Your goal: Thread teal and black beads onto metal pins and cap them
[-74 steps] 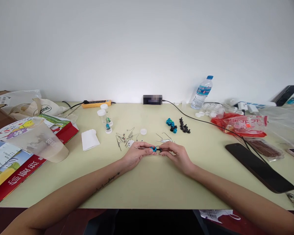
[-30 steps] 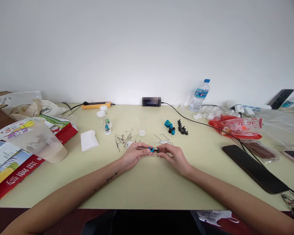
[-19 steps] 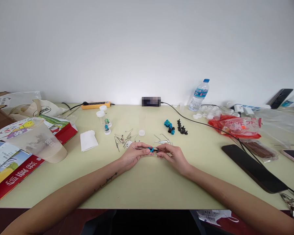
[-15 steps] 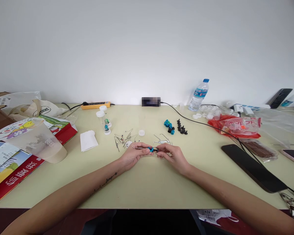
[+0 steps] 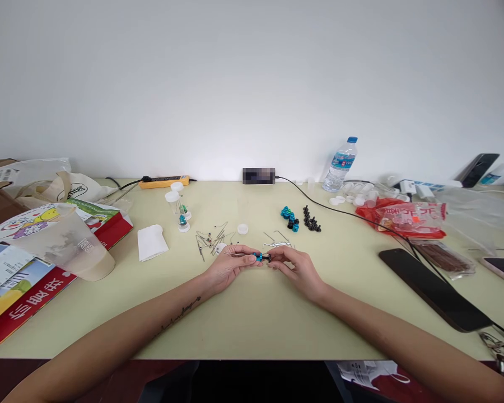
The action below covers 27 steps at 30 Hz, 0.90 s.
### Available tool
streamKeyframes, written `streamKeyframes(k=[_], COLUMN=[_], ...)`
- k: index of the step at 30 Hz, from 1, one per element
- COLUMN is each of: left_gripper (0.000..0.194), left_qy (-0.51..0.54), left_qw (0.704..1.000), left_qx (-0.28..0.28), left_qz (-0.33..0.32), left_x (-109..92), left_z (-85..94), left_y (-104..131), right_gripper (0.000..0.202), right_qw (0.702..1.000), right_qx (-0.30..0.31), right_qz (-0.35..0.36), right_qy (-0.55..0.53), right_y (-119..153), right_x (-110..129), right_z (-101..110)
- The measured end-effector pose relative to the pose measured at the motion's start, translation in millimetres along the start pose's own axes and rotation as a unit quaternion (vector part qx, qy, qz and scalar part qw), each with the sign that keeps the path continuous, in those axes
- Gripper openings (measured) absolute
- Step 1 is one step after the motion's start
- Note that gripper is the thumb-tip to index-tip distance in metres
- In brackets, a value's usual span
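Just above the table, my left hand pinches a small blue knobbed part; a thin metal wire runs back over its fingers. My right hand closes on a small black part that meets the blue one end to end. Whether the two are joined I cannot tell. Behind my left hand lie several thin metal wires with tiny beads, and a white round cap. Bent metal rods lie behind my right hand. Farther back sit blue parts and black parts in clusters.
Clear tubes with white caps stand at left behind a folded white paper. A drink cup leans over a red box. At right are a black phone, a red package and a water bottle.
Both hands stay almost where they were, still holding the blue and black parts together. The whole view has shifted very slightly; nothing on the table has visibly moved.
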<state>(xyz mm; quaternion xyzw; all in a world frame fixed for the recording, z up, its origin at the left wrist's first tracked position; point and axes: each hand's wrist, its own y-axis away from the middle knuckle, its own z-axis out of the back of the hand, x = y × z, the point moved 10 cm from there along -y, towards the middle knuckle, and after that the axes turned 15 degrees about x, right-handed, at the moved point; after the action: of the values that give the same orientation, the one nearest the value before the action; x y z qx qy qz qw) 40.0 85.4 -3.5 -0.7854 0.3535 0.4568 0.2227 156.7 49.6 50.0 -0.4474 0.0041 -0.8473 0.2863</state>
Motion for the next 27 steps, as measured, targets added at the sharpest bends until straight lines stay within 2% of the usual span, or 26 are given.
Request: streamKeyframes(k=[5,9,21,27], left_gripper=[0.025,0.026,0.025,0.024], left_qy=[0.000,0.005,0.005,-0.012], left_qw=[1.000,1.000,0.999,1.000], left_qx=[0.006,0.005,-0.030,-0.013], left_qz=[-0.002,-0.003,-0.020,-0.018], left_x=[0.1,0.7,-8.8,-8.0], left_z=[0.3,1.5,23.6,17.2], left_y=[-0.6,-1.5,-6.6,-5.9], right_gripper=[0.017,0.026,0.030,0.026], right_qw=[1.000,1.000,1.000,1.000], right_qx=[0.006,0.007,0.017,0.007], right_qz=[-0.006,-0.013,-0.011,-0.005], right_qy=[-0.010,-0.008,-0.005,0.006], right_y=[-0.2,-0.6,-2.9,-2.5], right_x=[-1.2,-2.3,-0.4,2.0], right_z=[-1.2,-1.4,-1.9,-0.8])
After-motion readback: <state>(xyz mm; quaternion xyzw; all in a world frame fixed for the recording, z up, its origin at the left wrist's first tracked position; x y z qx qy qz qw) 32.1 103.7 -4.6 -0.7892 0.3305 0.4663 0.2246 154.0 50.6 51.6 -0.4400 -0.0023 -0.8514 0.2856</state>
